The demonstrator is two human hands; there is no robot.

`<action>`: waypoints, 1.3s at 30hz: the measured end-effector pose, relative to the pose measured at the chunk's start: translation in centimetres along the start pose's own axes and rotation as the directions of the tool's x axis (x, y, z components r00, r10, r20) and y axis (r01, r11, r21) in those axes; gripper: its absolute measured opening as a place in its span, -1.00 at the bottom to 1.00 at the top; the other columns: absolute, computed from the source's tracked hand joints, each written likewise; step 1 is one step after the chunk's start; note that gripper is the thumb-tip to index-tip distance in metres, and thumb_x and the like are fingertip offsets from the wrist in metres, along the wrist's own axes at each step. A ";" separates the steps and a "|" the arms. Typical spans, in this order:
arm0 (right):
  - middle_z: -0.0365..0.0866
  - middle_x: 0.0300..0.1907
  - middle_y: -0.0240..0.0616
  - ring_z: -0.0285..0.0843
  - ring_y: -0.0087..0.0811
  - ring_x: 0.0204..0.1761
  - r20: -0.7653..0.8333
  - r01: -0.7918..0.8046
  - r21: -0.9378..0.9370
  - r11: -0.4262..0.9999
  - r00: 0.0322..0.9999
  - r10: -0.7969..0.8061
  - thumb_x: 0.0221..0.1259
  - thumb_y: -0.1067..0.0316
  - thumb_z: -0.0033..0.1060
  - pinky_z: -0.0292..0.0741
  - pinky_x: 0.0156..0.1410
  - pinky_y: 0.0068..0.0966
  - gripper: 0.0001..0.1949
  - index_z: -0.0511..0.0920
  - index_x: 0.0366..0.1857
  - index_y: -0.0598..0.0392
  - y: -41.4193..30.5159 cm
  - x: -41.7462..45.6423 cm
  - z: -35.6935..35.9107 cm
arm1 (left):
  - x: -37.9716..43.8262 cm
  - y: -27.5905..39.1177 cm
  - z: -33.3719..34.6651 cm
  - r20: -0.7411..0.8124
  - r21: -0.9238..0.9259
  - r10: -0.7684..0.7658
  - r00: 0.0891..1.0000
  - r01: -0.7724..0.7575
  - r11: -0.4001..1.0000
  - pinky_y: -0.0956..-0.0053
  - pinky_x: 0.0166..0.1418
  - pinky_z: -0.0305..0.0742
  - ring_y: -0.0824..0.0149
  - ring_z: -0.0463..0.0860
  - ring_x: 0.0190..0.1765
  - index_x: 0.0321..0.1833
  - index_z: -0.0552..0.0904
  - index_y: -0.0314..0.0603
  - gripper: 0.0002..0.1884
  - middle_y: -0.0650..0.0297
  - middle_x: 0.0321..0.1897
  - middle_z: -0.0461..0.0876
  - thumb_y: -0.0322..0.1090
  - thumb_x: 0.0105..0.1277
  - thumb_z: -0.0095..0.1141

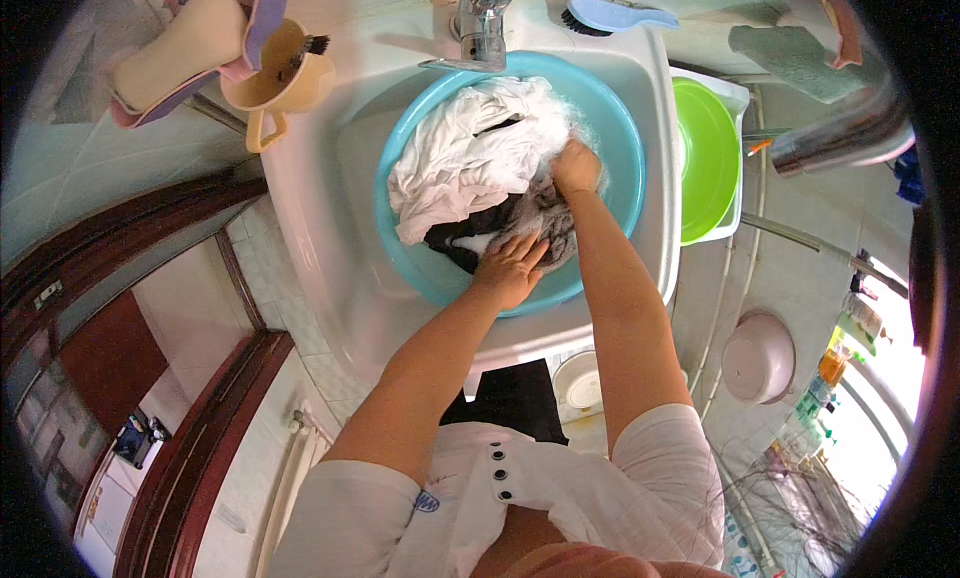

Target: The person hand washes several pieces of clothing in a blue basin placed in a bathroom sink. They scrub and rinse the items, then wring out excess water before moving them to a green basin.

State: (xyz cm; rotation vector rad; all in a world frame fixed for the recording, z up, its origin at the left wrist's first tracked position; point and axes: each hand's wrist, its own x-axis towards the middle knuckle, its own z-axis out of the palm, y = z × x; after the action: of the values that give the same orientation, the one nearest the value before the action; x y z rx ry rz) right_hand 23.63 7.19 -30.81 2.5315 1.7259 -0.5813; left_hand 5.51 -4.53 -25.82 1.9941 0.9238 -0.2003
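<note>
A light-blue plastic basin sits in a white sink, with wet laundry and suds inside. A white garment is bunched in its upper left part. Below that lies a dark cloth, partly under the white one and partly covered with foam. My left hand rests flat on the foamy dark cloth near the basin's front, fingers apart. My right hand is curled into a fist on the right side of the same cloth, with suds around it. The cloth inside that fist is mostly hidden.
The sink surrounds the basin, under a chrome faucet. A blue scrubbing brush lies on its back ledge. At left hangs a yellow cup holding a brush. To the right are a green basin and a pale pink basin.
</note>
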 end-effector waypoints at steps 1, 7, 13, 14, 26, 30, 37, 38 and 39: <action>0.61 -0.32 0.02 0.58 0.02 -0.27 -0.011 0.004 0.023 1.000 1.000 -0.003 0.21 0.12 -0.08 0.48 -0.11 -0.16 -0.71 0.51 -0.18 0.09 -0.7 -0.2 -1.6 | 0.4 0.2 -0.1 -0.003 -0.009 -0.013 1.000 0.013 1.000 0.15 0.40 0.01 0.11 0.08 0.40 0.39 0.13 0.05 -0.45 0.22 0.43 -0.01 -0.05 0.35 -0.22; 0.48 -0.17 -0.06 0.42 -0.02 -0.14 -0.271 0.231 0.165 0.959 0.945 -0.182 0.10 0.22 0.14 0.38 0.03 -0.17 -0.63 0.47 0.03 -0.02 -3.0 -14.3 -3.9 | 1.2 0.0 0.7 -0.090 0.071 -0.003 0.996 0.010 0.997 0.17 0.46 -0.16 0.06 0.01 0.43 0.40 0.08 -0.16 -0.36 0.07 0.41 0.00 -0.04 0.30 -0.20; 0.21 0.20 0.02 0.09 0.04 0.29 -0.263 0.190 -0.020 0.982 0.946 -0.189 -0.03 0.34 0.16 0.07 0.38 -0.07 -0.41 0.29 0.20 -0.08 -4.0 -14.1 -1.1 | 1.2 0.2 -0.6 0.008 -0.031 -0.032 0.999 0.033 0.999 0.16 0.46 -0.15 0.07 0.04 0.42 0.38 0.12 -0.18 -0.33 0.04 0.39 0.06 0.00 0.25 -0.15; 0.20 0.20 0.05 0.11 0.06 0.28 -0.277 0.189 -0.044 0.981 0.941 -0.194 -0.04 0.34 0.16 0.09 0.37 -0.05 -0.39 0.25 0.22 -0.11 -3.1 -12.4 0.0 | 1.1 0.0 0.1 0.040 0.010 -0.021 0.999 0.020 1.000 0.15 0.45 -0.12 0.09 0.05 0.42 0.38 0.13 -0.15 -0.35 0.06 0.38 0.08 -0.02 0.27 -0.17; 0.60 -0.26 0.03 0.58 -0.04 -0.19 0.167 -0.058 -0.204 0.977 0.982 0.093 0.20 0.16 -0.15 0.49 -0.06 -0.13 -0.64 0.41 0.00 0.09 -1.5 -0.5 -1.5 | 0.9 -0.2 1.0 -0.183 0.049 0.094 0.979 -0.087 0.995 0.19 0.39 0.04 0.12 0.18 0.35 0.36 0.19 0.02 -0.45 0.20 0.39 0.09 -0.08 0.32 -0.14; 0.57 -0.18 0.06 0.51 0.10 -0.13 -0.085 -0.042 0.347 0.937 0.993 0.077 0.19 0.17 -0.03 0.44 -0.03 -0.12 -0.66 0.41 -0.03 0.14 -0.2 -4.9 -3.5 | 1.2 0.2 0.6 0.002 0.031 -0.012 1.000 0.012 0.999 0.21 0.45 -0.07 0.16 0.05 0.42 0.38 0.15 0.03 -0.45 0.20 0.42 0.00 -0.03 0.35 -0.25; 0.37 -0.13 -0.10 0.28 -0.04 -0.01 -0.168 0.071 -0.024 0.997 0.983 -0.074 0.07 0.13 0.05 0.29 0.03 -0.11 -0.69 0.43 -0.19 0.09 -6.6 -17.8 -3.6 | 3.0 -2.7 3.6 0.134 0.118 -0.082 0.988 0.066 0.991 0.30 0.39 0.07 0.18 0.20 0.35 0.32 0.26 -0.04 -0.42 0.17 0.34 0.20 0.05 0.28 -0.22; 0.37 -0.14 -0.10 0.27 -0.03 0.00 -0.200 0.054 0.012 0.998 0.978 -0.051 0.07 0.12 0.05 0.29 0.03 -0.11 -0.69 0.43 -0.20 0.09 -6.5 -17.3 -2.3 | 3.1 -2.6 3.8 0.136 0.244 -0.060 0.989 0.025 0.969 0.30 0.40 0.07 0.17 0.25 0.33 0.32 0.25 -0.10 -0.34 0.16 0.33 0.23 0.13 0.23 -0.19; 0.37 -0.14 -0.10 0.27 -0.03 0.00 -0.232 0.042 0.050 0.998 0.972 -0.030 0.06 0.11 0.05 0.29 0.03 -0.10 -0.68 0.42 -0.20 0.09 -6.2 -16.3 -1.2 | 3.2 -2.3 3.4 0.198 0.177 -0.104 0.975 0.069 0.982 0.26 0.41 0.01 0.14 0.16 0.37 0.34 0.20 -0.07 -0.37 0.16 0.35 0.16 0.07 0.25 -0.22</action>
State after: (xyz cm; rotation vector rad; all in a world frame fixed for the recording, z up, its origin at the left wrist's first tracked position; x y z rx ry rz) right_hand 13.18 -4.68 -23.44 2.7065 1.8542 -0.3502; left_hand 6.88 -4.76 -30.79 2.0429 0.8846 -0.5412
